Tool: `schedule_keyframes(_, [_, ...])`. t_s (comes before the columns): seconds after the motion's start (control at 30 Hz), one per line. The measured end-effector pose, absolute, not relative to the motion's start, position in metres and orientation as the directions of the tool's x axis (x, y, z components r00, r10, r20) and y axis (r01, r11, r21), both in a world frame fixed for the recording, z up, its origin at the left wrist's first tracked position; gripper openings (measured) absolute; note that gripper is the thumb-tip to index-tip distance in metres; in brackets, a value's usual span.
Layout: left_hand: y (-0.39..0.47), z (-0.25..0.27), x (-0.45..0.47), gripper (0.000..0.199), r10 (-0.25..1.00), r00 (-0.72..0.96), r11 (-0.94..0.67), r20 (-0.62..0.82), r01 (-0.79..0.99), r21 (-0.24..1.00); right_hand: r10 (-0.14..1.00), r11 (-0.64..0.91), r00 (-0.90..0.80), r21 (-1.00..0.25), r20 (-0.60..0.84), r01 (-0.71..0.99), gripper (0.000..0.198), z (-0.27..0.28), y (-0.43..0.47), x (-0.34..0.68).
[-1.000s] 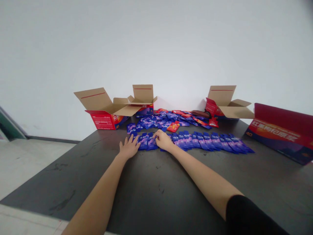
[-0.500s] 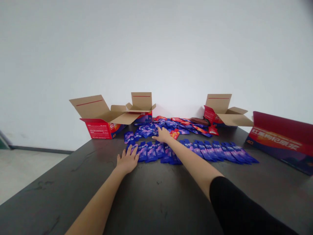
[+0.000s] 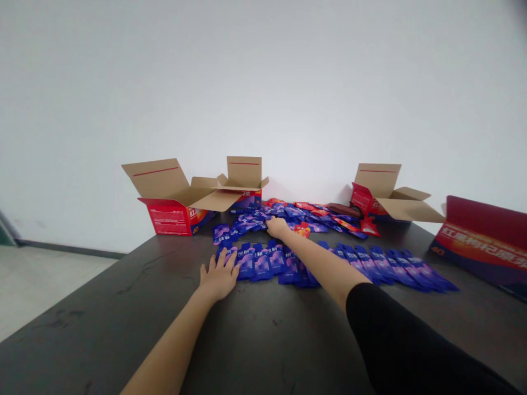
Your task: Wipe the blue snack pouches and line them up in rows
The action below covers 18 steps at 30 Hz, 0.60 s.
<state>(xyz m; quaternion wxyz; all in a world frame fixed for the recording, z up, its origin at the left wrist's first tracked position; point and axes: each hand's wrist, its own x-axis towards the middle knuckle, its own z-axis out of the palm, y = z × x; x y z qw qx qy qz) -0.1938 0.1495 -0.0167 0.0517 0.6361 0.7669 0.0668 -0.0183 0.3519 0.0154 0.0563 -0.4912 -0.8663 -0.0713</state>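
Note:
Blue-and-purple sachets [image 3: 262,263] lie side by side in an overlapping row across the dark table. My left hand [image 3: 219,277] rests flat with spread fingers on the left end of that row, partly covering the sachet there. Behind the row is a loose heap of blue sachets [image 3: 247,222] mixed with red ones. At the front of this heap my right hand [image 3: 278,227] has its fingers drawn together on a blue sachet, mostly hidden by the hand. A red-orange sachet [image 3: 302,230] lies just right of it, and my right forearm passes over the middle of the row.
Open cartons stand around the sachets: a red one [image 3: 171,218] at left, another [image 3: 251,198] behind it, and one [image 3: 362,198] at back right. A red-and-blue box [image 3: 481,241] stands at far right. A dark brown item [image 3: 343,209] lies on the heap.
My right hand's fingers have closed at the heap, where they were more stretched out before. My left hand stays flat on the row. The view has shifted slightly.

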Motion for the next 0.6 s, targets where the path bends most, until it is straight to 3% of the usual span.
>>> schedule_keyframes(0.17, [0.147,-0.014,-0.192,0.059,0.982,-0.187,0.183,0.003,0.967,0.178,0.826,0.5,-0.5,0.068,0.26,0.863,0.031,0.032,0.35,-0.021])
schedule_keyframes(0.37, [0.144,-0.01,-0.193,0.059,0.983,-0.185,0.185,-0.016,0.965,0.187,0.835,0.446,-0.393,-0.055,0.385,0.893,0.031,0.077,0.331,0.004])
schedule_keyframes(0.43, [0.141,-0.002,-0.189,0.059,0.98,-0.182,0.165,0.079,0.969,0.186,0.832,0.439,-0.363,-0.1,0.42,0.893,0.032,0.09,0.313,0.029])
schedule_keyframes(0.5, [0.136,0.009,-0.178,0.055,0.94,-0.186,0.119,0.285,0.964,0.236,0.828,0.454,-0.363,-0.132,0.428,0.881,0.031,0.1,0.286,0.061])
schedule_keyframes(0.57, [0.13,0.022,-0.158,0.049,0.869,-0.197,0.005,0.454,0.921,0.389,0.813,0.506,-0.404,-0.166,0.419,0.846,0.027,0.103,0.251,0.095])
schedule_keyframes(0.6, [0.126,0.028,-0.146,0.046,0.865,-0.194,-0.078,0.462,0.859,0.506,0.797,0.554,-0.446,-0.195,0.408,0.81,0.025,0.103,0.231,0.112])
